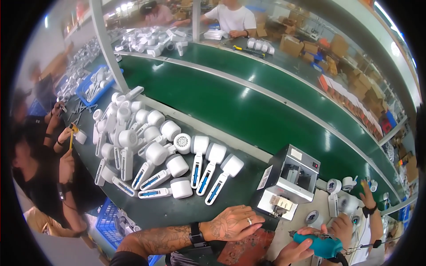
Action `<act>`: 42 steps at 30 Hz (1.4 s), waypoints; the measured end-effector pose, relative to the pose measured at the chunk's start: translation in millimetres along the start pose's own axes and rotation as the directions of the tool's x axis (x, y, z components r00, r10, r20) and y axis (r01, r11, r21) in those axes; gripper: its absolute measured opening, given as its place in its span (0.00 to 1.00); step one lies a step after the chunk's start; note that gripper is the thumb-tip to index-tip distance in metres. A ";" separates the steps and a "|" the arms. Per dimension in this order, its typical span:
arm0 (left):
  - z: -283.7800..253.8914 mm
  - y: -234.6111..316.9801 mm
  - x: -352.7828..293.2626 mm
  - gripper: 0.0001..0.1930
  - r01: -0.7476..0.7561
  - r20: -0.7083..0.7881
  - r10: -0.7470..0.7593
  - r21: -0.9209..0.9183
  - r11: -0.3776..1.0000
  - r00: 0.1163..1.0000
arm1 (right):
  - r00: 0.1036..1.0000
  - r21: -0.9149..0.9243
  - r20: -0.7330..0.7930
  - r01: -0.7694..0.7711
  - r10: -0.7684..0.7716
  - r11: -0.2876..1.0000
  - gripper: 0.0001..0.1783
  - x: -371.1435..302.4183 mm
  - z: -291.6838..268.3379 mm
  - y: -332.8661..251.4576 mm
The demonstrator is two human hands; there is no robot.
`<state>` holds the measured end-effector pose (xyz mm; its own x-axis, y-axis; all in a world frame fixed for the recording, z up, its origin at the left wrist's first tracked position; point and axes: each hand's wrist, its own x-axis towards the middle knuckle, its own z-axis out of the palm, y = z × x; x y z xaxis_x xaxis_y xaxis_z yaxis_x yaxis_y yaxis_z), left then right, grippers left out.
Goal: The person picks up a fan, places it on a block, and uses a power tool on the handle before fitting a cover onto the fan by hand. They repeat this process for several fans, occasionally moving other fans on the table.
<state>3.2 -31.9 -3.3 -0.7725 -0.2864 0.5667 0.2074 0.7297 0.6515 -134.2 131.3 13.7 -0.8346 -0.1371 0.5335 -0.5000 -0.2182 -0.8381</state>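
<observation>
My left hand (233, 223), with a ring and a dark wristwatch, reaches palm down across the bench. Its fingers are stretched out, nothing visible in them, just short of a black and silver screw feeder (290, 179). My right hand (296, 252), at the bottom edge, is wrapped round a teal electric screwdriver (323, 244), its tip pointing left. Beneath lies a worn reddish mat (246, 248). Left of the feeder, several white handheld fans (222, 177) lie in a pile, the nearest handles showing blue strips inside.
A green conveyor belt (222, 104) runs behind the bench. Co-workers' hands (342, 227) are close on the right, beside more white fan parts (333, 199). Other people work at left and across the belt. Blue baskets (108, 221) stand at left; a metal post (108, 48) rises there.
</observation>
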 end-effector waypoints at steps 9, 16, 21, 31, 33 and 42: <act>2.1 -4.5 -2.6 0.08 -0.056 0.010 0.056 0.004 0.998 0.998 | 0.998 -0.059 -0.030 0.054 -0.056 0.997 0.35 -3.0 -1.9 4.5; 2.2 -2.7 -2.7 0.07 -0.053 0.024 0.052 0.018 0.998 0.998 | 0.993 -0.104 -0.062 0.092 -0.099 0.990 0.33 -5.6 -6.1 7.1; 2.0 -2.9 -3.1 0.07 -0.062 0.026 0.062 0.021 0.998 0.998 | 1.000 0.016 -0.003 -0.002 0.002 1.000 0.38 -3.9 -2.4 0.7; 1.3 -5.3 -3.1 0.07 -0.072 0.023 0.072 -0.008 0.997 0.997 | 1.000 0.005 0.021 0.019 -0.019 1.000 0.37 -5.4 -0.2 -2.0; 1.2 -3.7 -1.3 0.06 -0.073 0.020 0.074 -0.014 0.997 0.997 | 1.000 -0.002 0.012 0.013 -0.013 1.000 0.37 -4.1 -1.2 -2.5; -0.2 -1.6 -2.3 0.07 -0.064 0.045 0.063 0.020 0.998 0.997 | 0.999 0.000 0.006 -0.037 0.037 0.999 0.39 -3.3 3.1 -7.4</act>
<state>4.7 -32.5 -5.6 -0.7844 -0.2115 0.5831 0.2442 0.7589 0.6037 -127.0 130.3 18.5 -0.8508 -0.1510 0.5033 -0.4691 -0.2131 -0.8570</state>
